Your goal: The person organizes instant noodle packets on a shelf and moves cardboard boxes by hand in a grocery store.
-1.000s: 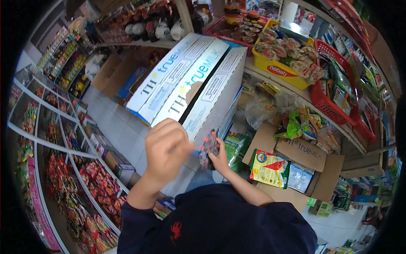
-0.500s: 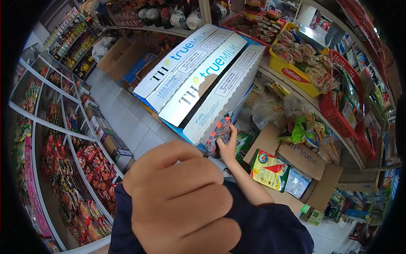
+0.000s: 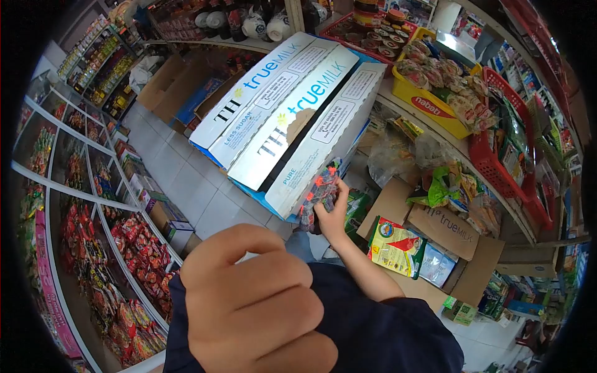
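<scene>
My left hand (image 3: 258, 304) is curled into a fist close to the camera; whether anything is inside it cannot be seen. Farther off, my right hand (image 3: 333, 211) grips a dark bundle with red and green bits (image 3: 319, 196), its thumb across the near side. The bundle is beside the front edge of a white TH true MILK carton (image 3: 323, 146), whose top flaps leave a dark gap between them. A yellow and green packet (image 3: 397, 247) lies to the right of my right forearm, on an open cardboard box (image 3: 479, 273).
Racks of bagged snacks (image 3: 140, 248) line the left side. At the right, a shelf bears a yellow nabati box (image 3: 429, 109) and a red basket (image 3: 497, 168). Tiled floor (image 3: 180, 180) shows between the racks and the carton. Jars stand on a red tray (image 3: 336, 31) at the top.
My left hand has shifted slightly left and down. My right hand has moved a little left, still holding the bundle, and the view has shifted slightly.
</scene>
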Demonstrator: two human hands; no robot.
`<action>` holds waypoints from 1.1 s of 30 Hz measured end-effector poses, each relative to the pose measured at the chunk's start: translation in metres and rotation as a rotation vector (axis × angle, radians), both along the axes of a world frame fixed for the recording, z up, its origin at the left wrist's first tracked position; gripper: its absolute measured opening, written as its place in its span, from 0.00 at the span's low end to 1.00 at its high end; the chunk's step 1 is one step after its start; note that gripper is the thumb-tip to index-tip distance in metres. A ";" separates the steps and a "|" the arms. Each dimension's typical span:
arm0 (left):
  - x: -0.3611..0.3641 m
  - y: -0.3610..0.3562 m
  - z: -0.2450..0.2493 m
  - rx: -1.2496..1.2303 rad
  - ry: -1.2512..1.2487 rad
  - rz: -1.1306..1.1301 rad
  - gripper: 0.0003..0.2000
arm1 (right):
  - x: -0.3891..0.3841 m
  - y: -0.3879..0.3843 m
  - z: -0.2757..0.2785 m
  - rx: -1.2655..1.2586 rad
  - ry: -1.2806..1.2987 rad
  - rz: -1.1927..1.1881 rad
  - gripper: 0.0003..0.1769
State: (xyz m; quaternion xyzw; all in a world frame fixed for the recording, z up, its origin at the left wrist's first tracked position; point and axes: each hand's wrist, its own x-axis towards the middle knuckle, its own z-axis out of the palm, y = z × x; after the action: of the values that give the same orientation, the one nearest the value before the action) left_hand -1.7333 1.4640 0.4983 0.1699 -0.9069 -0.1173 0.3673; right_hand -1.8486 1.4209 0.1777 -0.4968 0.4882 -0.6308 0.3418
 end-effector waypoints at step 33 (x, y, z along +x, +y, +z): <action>0.015 -0.056 -0.166 0.232 -0.245 0.715 0.28 | -0.040 -0.079 0.026 0.039 -0.101 -0.288 0.27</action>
State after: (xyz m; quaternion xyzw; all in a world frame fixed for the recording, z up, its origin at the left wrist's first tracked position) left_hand -1.7186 1.4085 0.3322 0.5283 -0.8083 -0.0624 0.2523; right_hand -1.8890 1.3419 0.2041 -0.3827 0.5488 -0.6880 0.2812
